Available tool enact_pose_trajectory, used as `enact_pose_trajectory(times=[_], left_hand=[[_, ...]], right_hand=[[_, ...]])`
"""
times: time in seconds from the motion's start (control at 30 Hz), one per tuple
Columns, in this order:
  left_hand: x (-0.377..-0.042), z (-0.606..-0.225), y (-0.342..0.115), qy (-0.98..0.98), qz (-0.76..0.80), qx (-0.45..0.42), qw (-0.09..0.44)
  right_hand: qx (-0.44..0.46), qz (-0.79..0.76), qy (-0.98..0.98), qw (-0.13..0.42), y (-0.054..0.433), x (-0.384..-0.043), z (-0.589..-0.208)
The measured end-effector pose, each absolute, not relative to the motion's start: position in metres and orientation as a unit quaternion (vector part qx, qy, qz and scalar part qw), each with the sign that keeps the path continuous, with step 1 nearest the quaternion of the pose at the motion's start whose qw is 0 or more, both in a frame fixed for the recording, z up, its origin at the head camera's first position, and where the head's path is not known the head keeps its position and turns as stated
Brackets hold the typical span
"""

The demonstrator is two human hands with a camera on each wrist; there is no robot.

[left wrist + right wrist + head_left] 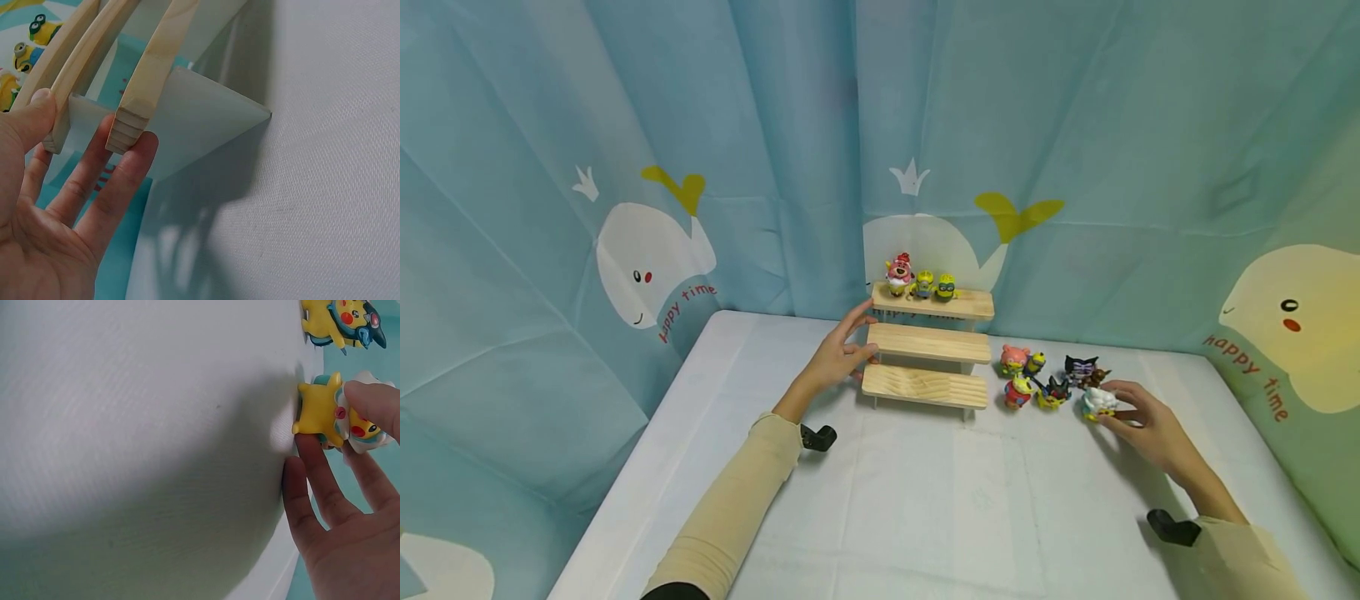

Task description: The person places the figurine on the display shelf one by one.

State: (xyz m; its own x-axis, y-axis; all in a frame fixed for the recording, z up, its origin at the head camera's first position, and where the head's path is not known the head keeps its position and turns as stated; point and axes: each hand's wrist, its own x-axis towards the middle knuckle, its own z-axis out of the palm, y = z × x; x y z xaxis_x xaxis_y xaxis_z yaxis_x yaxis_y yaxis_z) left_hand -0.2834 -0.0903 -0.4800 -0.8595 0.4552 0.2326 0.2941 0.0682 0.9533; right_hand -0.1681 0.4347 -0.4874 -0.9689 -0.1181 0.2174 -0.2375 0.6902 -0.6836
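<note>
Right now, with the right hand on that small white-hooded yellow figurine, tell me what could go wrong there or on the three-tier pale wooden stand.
The right hand holds the white-hooded figurine close to a dark-hooded yellow figurine, so a sideways move might knock that neighbour over. The left hand holds the stand by one end; a tug could topple the pink figurine with a red hat and the two yellow goggled figurines on the top tier.
</note>
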Motion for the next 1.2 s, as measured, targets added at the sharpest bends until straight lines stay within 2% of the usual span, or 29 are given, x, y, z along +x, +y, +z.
enact_pose_trajectory(times=[0.63,1.2], left_hand=[[-0.284,-0.483,-0.091,0.725,0.632,0.268,0.059],[-0.283,-0.481,-0.091,0.737,0.621,0.26,0.061]], right_hand=[[0.088,0.326,-0.938,0.083,0.432,-0.16,-0.473],[0.074,0.344,-0.928,0.121,0.424,-0.151,-0.449]])
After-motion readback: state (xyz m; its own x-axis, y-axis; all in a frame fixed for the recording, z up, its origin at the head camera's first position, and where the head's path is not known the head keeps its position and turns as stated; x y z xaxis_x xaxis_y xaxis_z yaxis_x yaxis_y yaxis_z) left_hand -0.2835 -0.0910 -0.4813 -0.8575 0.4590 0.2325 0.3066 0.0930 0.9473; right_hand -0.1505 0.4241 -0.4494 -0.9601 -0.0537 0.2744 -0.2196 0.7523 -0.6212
